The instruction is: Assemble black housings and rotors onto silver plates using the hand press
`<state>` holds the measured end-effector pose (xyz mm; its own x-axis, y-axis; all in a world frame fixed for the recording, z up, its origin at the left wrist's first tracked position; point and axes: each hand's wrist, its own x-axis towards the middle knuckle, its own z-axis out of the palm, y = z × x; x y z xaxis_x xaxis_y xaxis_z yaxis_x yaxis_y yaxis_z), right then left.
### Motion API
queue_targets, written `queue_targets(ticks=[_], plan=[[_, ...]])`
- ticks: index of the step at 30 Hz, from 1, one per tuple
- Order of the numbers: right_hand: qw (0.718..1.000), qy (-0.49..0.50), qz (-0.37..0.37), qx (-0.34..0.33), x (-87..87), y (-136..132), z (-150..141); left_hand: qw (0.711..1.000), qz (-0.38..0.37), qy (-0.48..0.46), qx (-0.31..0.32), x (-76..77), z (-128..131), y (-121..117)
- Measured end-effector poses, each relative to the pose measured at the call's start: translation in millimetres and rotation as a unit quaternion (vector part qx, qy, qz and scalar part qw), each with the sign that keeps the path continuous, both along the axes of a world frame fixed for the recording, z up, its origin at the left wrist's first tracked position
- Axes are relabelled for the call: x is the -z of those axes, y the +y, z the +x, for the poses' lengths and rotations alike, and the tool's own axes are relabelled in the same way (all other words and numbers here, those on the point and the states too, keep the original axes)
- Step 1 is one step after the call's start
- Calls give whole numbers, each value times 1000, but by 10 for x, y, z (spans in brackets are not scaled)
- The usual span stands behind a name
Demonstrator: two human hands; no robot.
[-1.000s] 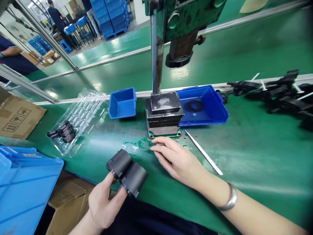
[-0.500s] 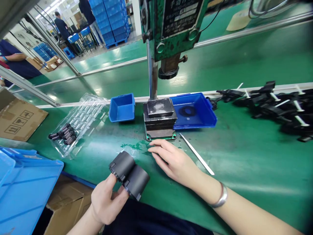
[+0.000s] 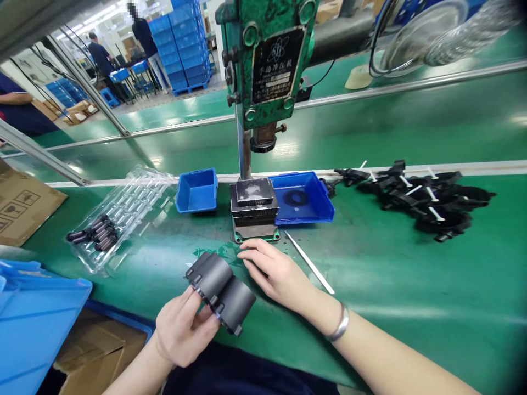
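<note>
My left hand (image 3: 187,326) grips a black double-barrelled plastic housing (image 3: 222,291) by its lower edge, tilted above the green bench. To its right, my right hand (image 3: 274,271) has its fingers stretched out and holds nothing; its fingertips are just in front of the base of a hand press. The press has a green head (image 3: 269,60) with a dark ram (image 3: 263,144) above a stepped metal block (image 3: 254,203). A thin white stick (image 3: 309,262) lies on the bench beyond my right wrist.
Behind the block stand a small blue bin (image 3: 196,192) and a blue tray (image 3: 307,200) holding a black ring. Several black parts with white pins (image 3: 424,197) lie at right. A clear blister tray (image 3: 119,219) with dark cylinders, a carton (image 3: 28,203) and a blue crate (image 3: 37,323) occupy the left.
My view has turned slightly right and up, so the press and bins appear further left and more of the press head shows. The housing has tilted slightly in my left hand.
</note>
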<state>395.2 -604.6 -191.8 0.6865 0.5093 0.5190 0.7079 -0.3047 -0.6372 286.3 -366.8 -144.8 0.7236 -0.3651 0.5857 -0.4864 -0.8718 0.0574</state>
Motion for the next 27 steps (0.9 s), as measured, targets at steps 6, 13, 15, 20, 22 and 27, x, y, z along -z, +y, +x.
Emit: queue_targets(ticks=[6,13,15,20,22,27], plan=[[1000,-11,1,2,-11,4,8,999,2,33,-4,32,-49,24],[999,-24,32,19,-106,-18,22,992,103,60,-42,-80,-34,-81],[993,-49,84,66,-181,-70,36,985,141,84,-51,-215,14,-193],[955,-135,159,209,-369,-256,104,933,210,282,-71,-586,252,-631],[950,-148,155,227,-383,-300,143,898,235,362,-83,-685,401,-853],[958,-136,138,212,-285,-319,221,861,233,435,-120,-792,731,-1289]])
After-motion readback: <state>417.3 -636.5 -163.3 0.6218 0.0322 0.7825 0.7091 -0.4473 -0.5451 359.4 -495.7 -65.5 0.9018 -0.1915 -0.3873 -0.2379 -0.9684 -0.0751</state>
